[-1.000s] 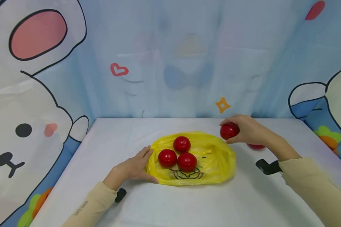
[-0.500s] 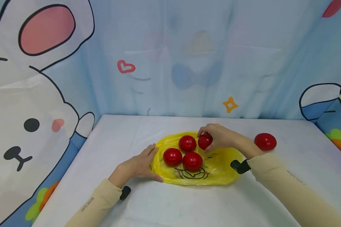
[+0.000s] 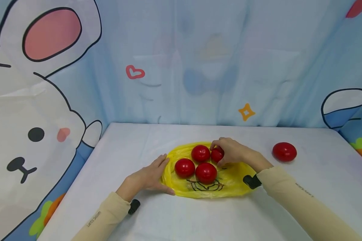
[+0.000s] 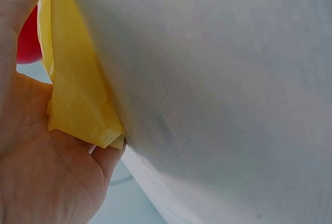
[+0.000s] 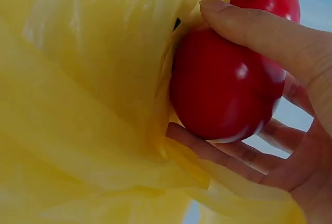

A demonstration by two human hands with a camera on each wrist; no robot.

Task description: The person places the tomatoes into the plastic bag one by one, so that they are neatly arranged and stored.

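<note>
A yellow plastic bag (image 3: 181, 189) lies flat on the white table, with three glossy red balls (image 3: 206, 173) grouped on it. My right hand (image 3: 233, 150) holds another red ball (image 5: 225, 84) over the bag, beside the group. In the right wrist view, thumb and fingers curve round that ball, and yellow plastic is right beside it. My left hand (image 3: 152, 175) rests against the bag's left edge with thumb and fingers spread. A fold of the bag (image 4: 83, 79) lies against its palm in the left wrist view.
One more red ball (image 3: 284, 152) sits on the table (image 3: 313, 167) to the right, beyond my right forearm. A blue cartoon-printed curtain (image 3: 181, 60) hangs behind the table and along its sides.
My right hand has carried its ball leftward and down onto the bag, next to the other three. The left hand stays at the bag's edge. The head view has shifted slightly.
</note>
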